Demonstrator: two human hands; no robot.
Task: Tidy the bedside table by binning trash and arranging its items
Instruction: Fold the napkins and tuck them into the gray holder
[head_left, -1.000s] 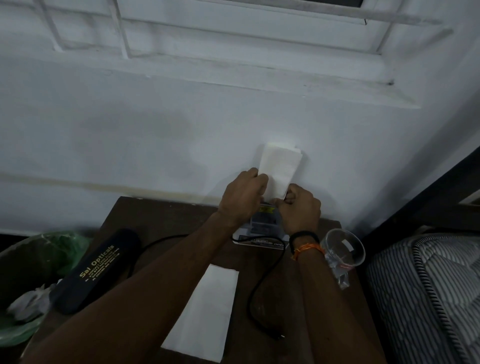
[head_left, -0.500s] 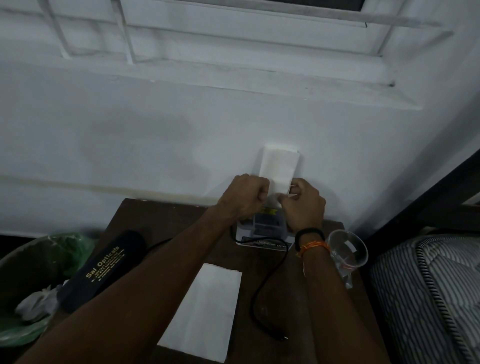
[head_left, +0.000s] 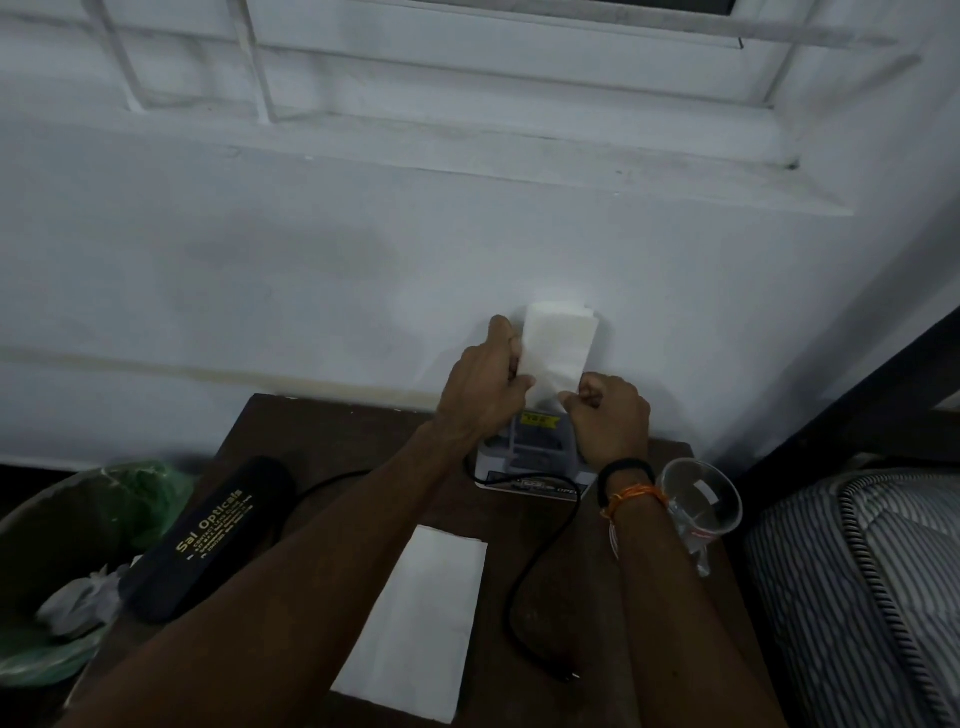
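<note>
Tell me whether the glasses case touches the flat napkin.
Apart. The head view shows bare tabletop and a forearm between the glasses case and the flat napkin.

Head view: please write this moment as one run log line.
left hand: grip on tissues | right hand: grip on tissues lower edge | tissues: upright in tissue box | folded tissue: flat on table

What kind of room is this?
Most likely a bedroom corner: a small dark bedside table stands against a white wall under a barred window, with a striped mattress beside it and a lined bin on the other side.
</note>
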